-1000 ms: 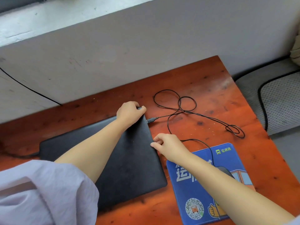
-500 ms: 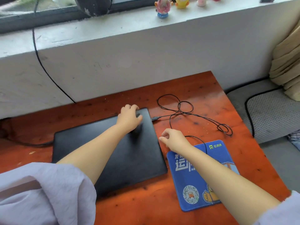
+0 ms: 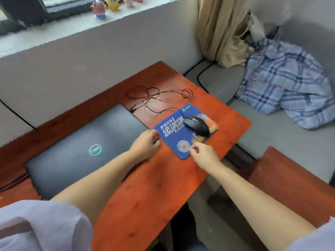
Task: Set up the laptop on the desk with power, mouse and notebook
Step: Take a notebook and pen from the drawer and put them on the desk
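A closed black laptop with a glowing round logo lies on the red-brown wooden desk. To its right a blue printed mouse pad carries a black wired mouse. The mouse's thin cable loops behind the pad and ends at the laptop's far right corner. My left hand is curled at the pad's left corner, beside the laptop's right edge. My right hand pinches the pad's near edge. The picture is blurred.
A grey wall and a window sill with small toy figures run behind the desk. Right of the desk are a grey cushion, a blue plaid cloth, a beige curtain and a wooden piece.
Both hands left the laptop's far right corner and came nearer to me, to the mouse pad's left and near edges. The view swung right, and the mouse now shows.
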Action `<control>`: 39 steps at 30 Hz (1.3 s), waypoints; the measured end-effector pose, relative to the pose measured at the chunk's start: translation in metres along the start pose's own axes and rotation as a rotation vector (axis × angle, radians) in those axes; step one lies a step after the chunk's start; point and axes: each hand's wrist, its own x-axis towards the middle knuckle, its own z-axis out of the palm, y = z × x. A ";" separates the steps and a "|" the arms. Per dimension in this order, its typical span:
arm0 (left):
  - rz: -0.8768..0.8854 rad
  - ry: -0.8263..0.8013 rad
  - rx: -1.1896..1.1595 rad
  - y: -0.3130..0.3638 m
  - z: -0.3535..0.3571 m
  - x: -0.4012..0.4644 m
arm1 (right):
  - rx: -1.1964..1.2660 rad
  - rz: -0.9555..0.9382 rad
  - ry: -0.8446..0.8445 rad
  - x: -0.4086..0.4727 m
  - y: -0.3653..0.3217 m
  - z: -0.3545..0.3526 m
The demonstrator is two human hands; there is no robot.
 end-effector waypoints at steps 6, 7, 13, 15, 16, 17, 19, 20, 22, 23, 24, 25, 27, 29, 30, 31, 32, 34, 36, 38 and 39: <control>0.229 -0.267 0.103 0.079 0.089 -0.042 | 0.081 0.289 0.093 -0.124 0.108 -0.001; 0.272 -0.307 0.114 0.093 0.105 -0.048 | 0.094 0.339 0.111 -0.143 0.127 -0.002; 0.385 -0.491 0.168 0.165 0.201 -0.089 | 0.157 0.628 0.170 -0.236 0.234 -0.006; 0.371 -0.556 0.188 0.177 0.235 -0.101 | 0.179 0.695 0.168 -0.260 0.269 -0.004; 0.342 -0.578 0.200 0.181 0.252 -0.105 | 0.189 0.725 0.167 -0.270 0.287 -0.003; 0.299 -0.589 0.216 0.184 0.269 -0.107 | 0.205 0.755 0.170 -0.278 0.307 -0.001; 0.172 -0.579 0.251 0.186 0.303 -0.109 | 0.287 0.837 0.186 -0.289 0.348 0.002; 0.100 -0.562 0.248 0.187 0.319 -0.107 | 0.355 0.886 0.203 -0.292 0.369 0.003; -0.037 -0.521 0.203 0.185 0.351 -0.098 | 0.479 1.005 0.246 -0.294 0.410 0.004; -0.103 -0.493 0.170 0.184 0.365 -0.092 | 0.521 1.071 0.277 -0.294 0.428 0.003; -0.167 -0.469 0.132 0.180 0.378 -0.085 | 0.541 1.130 0.311 -0.293 0.444 0.003; -0.220 -0.451 0.080 0.176 0.389 -0.079 | 0.548 1.191 0.343 -0.292 0.458 0.003; -0.307 -0.441 -0.072 0.166 0.412 -0.067 | 0.664 1.272 0.405 -0.287 0.484 0.009; -0.425 -0.467 -0.254 0.157 0.429 -0.060 | 0.993 1.255 0.514 -0.282 0.503 0.017; -0.475 -0.464 -0.330 0.152 0.434 -0.059 | 1.134 1.221 0.569 -0.279 0.510 0.021; -0.488 -0.451 -0.363 0.146 0.437 -0.059 | 1.201 1.200 0.607 -0.278 0.517 0.024; -0.463 -0.436 -0.343 0.141 0.439 -0.059 | 1.203 1.181 0.634 -0.277 0.521 0.027; -0.383 -0.408 -0.198 0.132 0.442 -0.060 | 1.110 1.168 0.665 -0.280 0.525 0.034; -0.364 -0.370 -0.031 0.124 0.443 -0.069 | 1.008 1.189 0.631 -0.287 0.522 0.046; -0.439 -0.373 -0.036 0.113 0.444 -0.089 | 0.949 1.228 0.572 -0.302 0.516 0.061; -0.480 -0.384 -0.061 0.107 0.443 -0.100 | 0.961 1.239 0.566 -0.309 0.512 0.069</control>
